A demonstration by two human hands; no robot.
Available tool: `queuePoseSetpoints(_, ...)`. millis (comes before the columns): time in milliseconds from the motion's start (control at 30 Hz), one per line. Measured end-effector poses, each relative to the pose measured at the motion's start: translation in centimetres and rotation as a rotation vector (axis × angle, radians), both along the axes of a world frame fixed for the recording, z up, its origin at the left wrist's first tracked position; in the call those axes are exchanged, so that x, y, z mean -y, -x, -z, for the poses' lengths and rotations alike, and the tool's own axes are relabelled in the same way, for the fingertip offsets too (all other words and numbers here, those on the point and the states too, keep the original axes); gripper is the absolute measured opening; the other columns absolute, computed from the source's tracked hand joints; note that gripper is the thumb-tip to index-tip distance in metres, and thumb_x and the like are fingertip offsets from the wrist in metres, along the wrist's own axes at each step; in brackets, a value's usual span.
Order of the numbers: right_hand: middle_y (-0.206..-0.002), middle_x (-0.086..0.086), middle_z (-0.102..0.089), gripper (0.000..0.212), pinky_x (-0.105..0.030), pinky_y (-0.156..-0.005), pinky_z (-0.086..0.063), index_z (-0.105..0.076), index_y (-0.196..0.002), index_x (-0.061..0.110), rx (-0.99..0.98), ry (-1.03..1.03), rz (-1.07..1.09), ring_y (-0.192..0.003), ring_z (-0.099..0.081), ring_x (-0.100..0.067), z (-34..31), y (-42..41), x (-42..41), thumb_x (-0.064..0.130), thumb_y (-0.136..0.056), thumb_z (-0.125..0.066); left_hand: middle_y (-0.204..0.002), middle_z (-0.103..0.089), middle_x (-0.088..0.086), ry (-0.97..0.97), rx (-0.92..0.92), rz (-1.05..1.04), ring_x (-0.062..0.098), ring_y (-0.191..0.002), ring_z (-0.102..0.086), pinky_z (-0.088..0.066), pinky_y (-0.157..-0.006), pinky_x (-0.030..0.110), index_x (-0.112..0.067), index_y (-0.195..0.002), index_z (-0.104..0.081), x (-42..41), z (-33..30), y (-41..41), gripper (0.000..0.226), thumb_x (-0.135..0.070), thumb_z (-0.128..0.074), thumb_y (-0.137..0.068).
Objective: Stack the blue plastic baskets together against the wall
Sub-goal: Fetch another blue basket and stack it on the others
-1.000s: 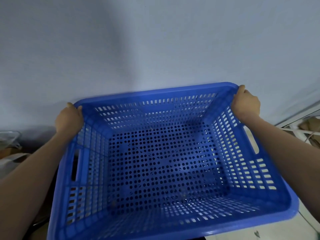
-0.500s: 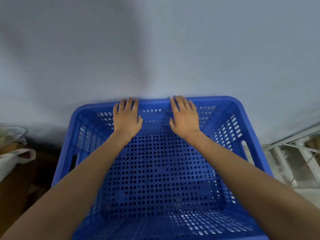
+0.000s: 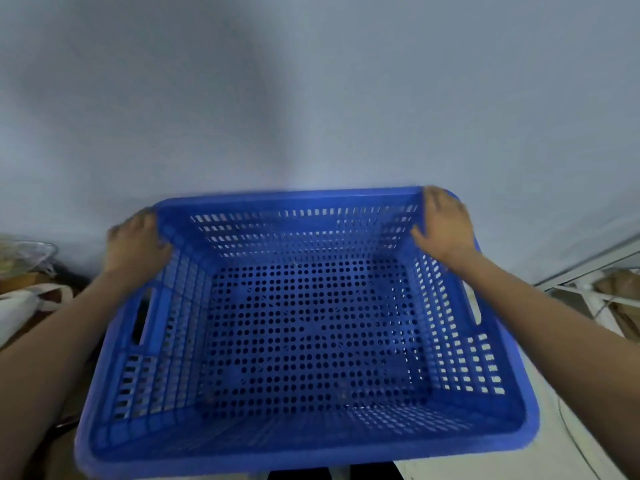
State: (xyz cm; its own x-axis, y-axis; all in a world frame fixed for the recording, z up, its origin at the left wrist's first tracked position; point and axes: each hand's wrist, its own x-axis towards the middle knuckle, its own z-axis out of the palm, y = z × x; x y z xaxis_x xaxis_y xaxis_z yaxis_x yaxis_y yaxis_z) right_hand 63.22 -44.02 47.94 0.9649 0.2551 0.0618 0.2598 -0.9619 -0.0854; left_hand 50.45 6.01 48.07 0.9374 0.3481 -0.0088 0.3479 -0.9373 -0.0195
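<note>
A large blue perforated plastic basket [image 3: 291, 199] fills the lower middle of the head view, its far rim close to the pale wall [image 3: 311, 98]. My left hand [image 3: 135, 244] lies on the far left corner of the rim, fingers curled over the edge. My right hand [image 3: 445, 225] rests flat on the far right corner, fingers spread along the rim. Whether other baskets sit underneath is hidden by this one.
A white plastic bag [image 3: 20, 306] and a clear container [image 3: 24, 251] lie at the left. A white metal frame with brown items [image 3: 595, 292] stands at the right. White floor [image 3: 571, 455] shows at bottom right.
Half a second ago both hands pressed flat on the middle of the far rim. They have slid apart to the two far corners; the basket sits slightly nearer in view.
</note>
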Motion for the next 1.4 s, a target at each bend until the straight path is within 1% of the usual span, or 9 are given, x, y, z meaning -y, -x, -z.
queuePoseSetpoints(167, -0.156, -0.024, -0.027, 0.078, -0.052, -0.11, -0.035, -0.015, -0.151, -0.001, -0.067, -0.046, 0.163, -0.143, -0.03, -0.039, 2.3, 0.7, 5.3, 0.025, -0.089, -0.053, -0.127, -0.051, 0.033, 0.207, 0.011, -0.181, 0.053, -0.108, -0.054, -0.043, -0.089, 0.056, 0.006, -0.125, -0.045, -2.1, 2.4, 3.2, 0.046, -0.031, -0.04, -0.1)
queuePoseSetpoints(400, -0.143, -0.02, -0.037, 0.082, -0.04, -0.064, -0.042, -0.002, -0.154, 0.007, -0.097, 0.039, 0.198, -0.106, -0.055, -0.043, 2.4, -0.2, 4.8, 0.029, -0.091, -0.05, -0.105, -0.058, 0.04, 0.244, -0.023, -0.222, 0.053, -0.095, -0.058, -0.041, -0.074, 0.05, 0.003, -0.107, -0.041, -1.8, 2.4, 2.7, 0.045, -0.04, -0.029, -0.101)
queuePoseSetpoints(700, -0.146, -0.019, -0.032, 0.081, -0.045, -0.075, -0.049, 0.0, -0.154, 0.012, -0.211, -0.051, 0.202, -0.106, -0.056, -0.044, 0.8, 6.9, 6.0, 0.033, -0.094, -0.049, -0.131, -0.041, 0.039, 0.292, -0.112, -0.338, 0.053, -0.119, -0.044, -0.036, -0.097, 0.058, 0.014, -0.128, -0.038, 1.9, 0.5, 7.4, 0.052, -0.03, -0.041, -0.1)
queuePoseSetpoints(833, -0.14, -0.021, -0.037, 0.07, -0.046, -0.066, -0.049, -0.009, -0.153, 0.009, -0.139, -0.089, 0.234, -0.093, -0.059, -0.046, 1.9, 15.7, 7.9, 0.025, -0.096, -0.046, -0.131, -0.043, 0.033, 0.32, -0.04, -0.292, 0.049, -0.107, -0.052, -0.045, -0.076, 0.054, 0.008, -0.132, -0.036, 3.1, 1.5, 14.1, 0.048, -0.025, -0.043, -0.099)
queuePoseSetpoints(967, -0.121, -0.022, -0.046, 0.069, -0.035, -0.05, -0.04, -0.013, -0.152, 0.01, -0.062, 0.024, 0.251, -0.071, -0.056, -0.04, 2.8, 18.9, 8.1, 0.027, -0.094, -0.047, -0.099, -0.055, 0.025, 0.259, 0.075, -0.21, 0.033, -0.064, -0.054, -0.042, -0.048, 0.038, 0.0, -0.114, -0.042, 2.4, 2.9, 15.8, 0.029, -0.024, -0.042, -0.098)
queuePoseSetpoints(1167, -0.124, -0.023, -0.044, 0.073, -0.039, -0.056, -0.043, -0.009, -0.153, 0.011, -0.089, 0.046, 0.283, -0.077, -0.058, -0.042, 2.1, 18.7, 7.7, 0.029, -0.094, -0.046, -0.105, -0.047, 0.017, 0.104, -0.027, -0.231, 0.039, -0.075, -0.058, -0.045, -0.052, 0.044, 0.0, -0.117, -0.04, 3.0, 2.9, 15.6, 0.033, -0.027, -0.039, -0.097)
queuePoseSetpoints(1267, -0.14, -0.023, -0.035, 0.08, -0.049, -0.083, -0.047, -0.001, -0.154, 0.01, -0.165, 0.106, 0.281, -0.112, -0.05, -0.043, 1.6, 18.8, 7.7, 0.037, -0.093, -0.045, -0.138, -0.032, 0.026, 0.082, -0.205, -0.319, 0.047, -0.119, -0.045, -0.046, -0.084, 0.054, 0.004, -0.14, -0.027, 3.0, 2.0, 15.2, 0.059, -0.034, -0.04, -0.096)
queuePoseSetpoints(1333, -0.156, -0.024, -0.015, 0.083, -0.057, -0.111, -0.026, 0.003, -0.154, 0.009, -0.21, 0.198, 0.334, -0.142, -0.021, -0.043, 0.9, 19.3, 6.9, 0.047, -0.094, -0.039, -0.147, -0.027, 0.027, 0.081, -0.162, -0.315, 0.047, -0.131, -0.035, -0.035, -0.102, 0.056, 0.004, -0.146, -0.021, 5.2, 0.9, 16.3, 0.074, -0.04, -0.046, -0.093)
queuePoseSetpoints(1400, -0.159, -0.024, -0.012, 0.079, -0.059, -0.116, -0.012, -0.005, -0.154, 0.006, -0.11, 0.12, 0.29, -0.148, -0.01, -0.039, 0.3, 20.7, 4.6, 0.05, -0.094, -0.031, -0.148, -0.032, 0.027, 0.059, 0.004, -0.176, 0.046, -0.131, -0.037, -0.034, -0.103, 0.055, 0.006, -0.144, -0.029, 9.7, 0.2, 18.6, 0.074, -0.038, -0.052, -0.09)
